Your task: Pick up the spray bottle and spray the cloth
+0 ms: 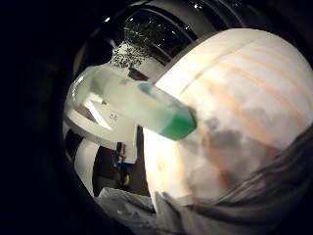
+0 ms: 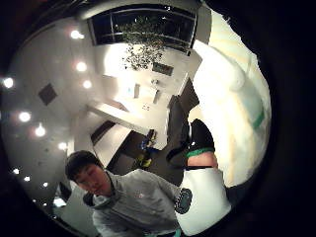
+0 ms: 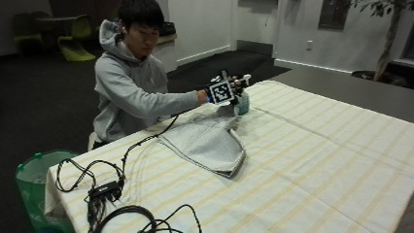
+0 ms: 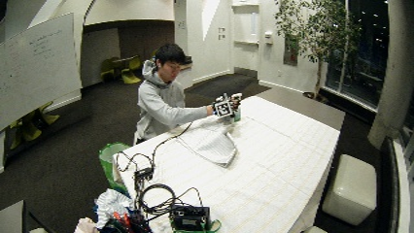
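At the centre of the outside view, a seated person is lifting a spray bottle [image 3: 242, 99] above a striped table [image 3: 323, 155].

The gloved right hand [image 3: 226, 90] is wrapping its fingers around the bottle, raising it just past the far end of the grey cloth [image 3: 207, 141] that is lying below; it is probably being held there so the nozzle can aim down at the fabric.

No readable text anywhere as far as I can tell: the whiteboard [image 4: 40, 63] on the wall in the wide outside view has some faint scribbles but they're way too small to make out, and the spray bottle [image 1: 142, 105] shows no legible label.
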{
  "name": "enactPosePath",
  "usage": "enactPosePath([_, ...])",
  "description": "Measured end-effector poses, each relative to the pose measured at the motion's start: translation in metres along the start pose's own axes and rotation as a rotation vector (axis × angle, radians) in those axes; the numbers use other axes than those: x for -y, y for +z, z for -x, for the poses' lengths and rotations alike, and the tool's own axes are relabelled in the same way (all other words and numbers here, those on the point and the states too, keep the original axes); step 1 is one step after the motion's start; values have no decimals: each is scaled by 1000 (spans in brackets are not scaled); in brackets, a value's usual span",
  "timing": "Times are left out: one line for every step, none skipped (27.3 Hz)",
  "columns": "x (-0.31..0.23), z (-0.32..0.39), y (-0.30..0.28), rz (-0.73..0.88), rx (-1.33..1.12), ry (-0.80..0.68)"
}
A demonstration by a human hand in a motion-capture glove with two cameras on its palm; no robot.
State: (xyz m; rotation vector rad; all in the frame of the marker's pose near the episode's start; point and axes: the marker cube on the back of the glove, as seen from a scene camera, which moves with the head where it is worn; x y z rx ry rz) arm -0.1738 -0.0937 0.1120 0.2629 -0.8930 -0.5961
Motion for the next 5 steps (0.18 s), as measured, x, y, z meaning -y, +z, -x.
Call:
enactPosePath([-3,8,-1,-4,11,-12])
enactPosePath([-4,16,-1,-17,29,-22])
enactPosePath([-5,25,-2,-30,58,-31])
enactPosePath([-7,32,-4,-34,89,-38])
enactPosePath([-8,37,-4,-32,109,-43])
